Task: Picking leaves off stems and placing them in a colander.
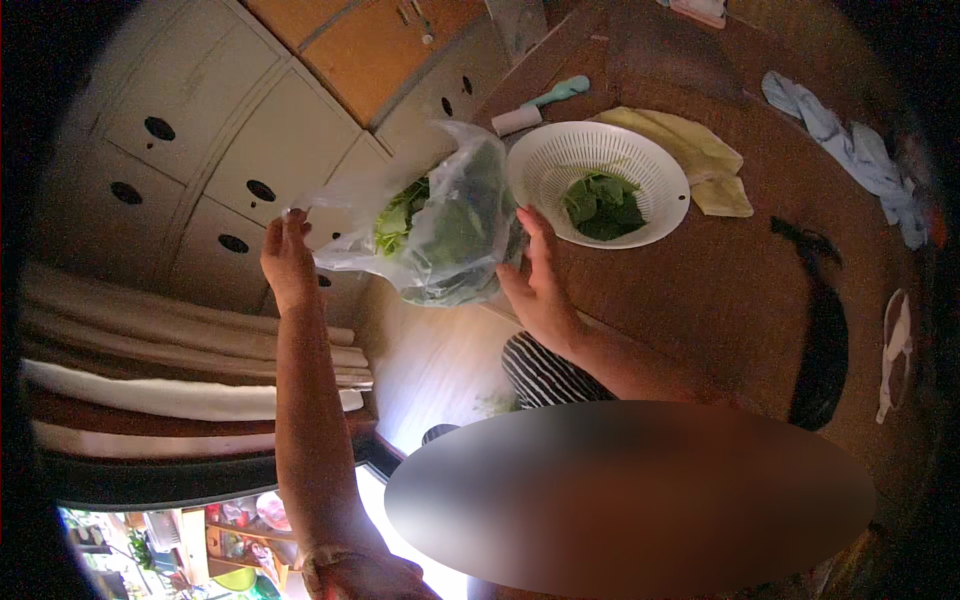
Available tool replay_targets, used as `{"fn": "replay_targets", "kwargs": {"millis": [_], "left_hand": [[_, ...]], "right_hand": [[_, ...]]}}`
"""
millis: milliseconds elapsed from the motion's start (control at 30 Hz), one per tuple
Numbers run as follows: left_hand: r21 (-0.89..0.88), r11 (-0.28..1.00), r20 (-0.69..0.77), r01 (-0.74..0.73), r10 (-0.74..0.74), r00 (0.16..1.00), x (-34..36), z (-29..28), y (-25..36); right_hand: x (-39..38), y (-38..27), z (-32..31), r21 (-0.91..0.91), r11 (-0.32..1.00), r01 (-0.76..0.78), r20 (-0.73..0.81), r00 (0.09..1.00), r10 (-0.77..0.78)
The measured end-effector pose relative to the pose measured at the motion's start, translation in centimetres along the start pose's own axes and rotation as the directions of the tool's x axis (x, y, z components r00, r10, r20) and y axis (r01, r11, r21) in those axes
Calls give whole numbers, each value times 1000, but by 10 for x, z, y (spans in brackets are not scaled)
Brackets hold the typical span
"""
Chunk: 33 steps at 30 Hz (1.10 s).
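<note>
A clear plastic bag [455, 225] with green leafy vegetables [400, 218] inside hangs between my hands, left of the bowl. At the bag's left end, my left hand [290, 255] pinches a stretched corner of the plastic between its fingertips. My right hand [540, 285] is at the bag's right side, thumb and fingers apart; the fingertips lie close to the plastic, and any contact is hard to make out. Just beyond that hand, a white slotted colander [665, 195] rests on the brown surface with loose green leaves [605, 205] at its bottom.
Beside the colander lie a yellow cloth [715, 165], a turquoise-handled tool [560, 90] and a white cylinder [516, 121]. A blue cloth [845, 140] and a black strap-like item [825, 340] are farther right. Pale cabinets [190, 130] stand left, and my striped clothing [545, 370] shows below.
</note>
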<state>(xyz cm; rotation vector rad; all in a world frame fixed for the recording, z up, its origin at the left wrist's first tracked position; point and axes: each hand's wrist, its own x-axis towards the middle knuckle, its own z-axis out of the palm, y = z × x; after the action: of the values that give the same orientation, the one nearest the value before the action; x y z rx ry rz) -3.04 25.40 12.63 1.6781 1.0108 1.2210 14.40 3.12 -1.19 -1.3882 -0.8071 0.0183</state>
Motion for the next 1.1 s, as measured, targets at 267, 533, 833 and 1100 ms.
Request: {"fn": "replay_targets", "kwargs": {"millis": [267, 533, 833, 1100], "left_hand": [[502, 720, 45, -479, 531, 846, -46, 10, -4], [740, 59, 572, -670, 468, 674, -84, 10, -24], [737, 676, 197, 11, -230, 953, -76, 32, -79], [717, 177, 538, -674, 474, 697, -116, 40, -52]], "right_hand": [[83, -62, 30, -170, 771, 614, 661, 651, -373], [50, -62, -8, -221, 677, 702, 835, 495, -240], [-15, -6, -37, -337, 884, 324, 670, 742, -17], [-10, -36, -40, -500, 721, 480, 653, 756, -51]]}}
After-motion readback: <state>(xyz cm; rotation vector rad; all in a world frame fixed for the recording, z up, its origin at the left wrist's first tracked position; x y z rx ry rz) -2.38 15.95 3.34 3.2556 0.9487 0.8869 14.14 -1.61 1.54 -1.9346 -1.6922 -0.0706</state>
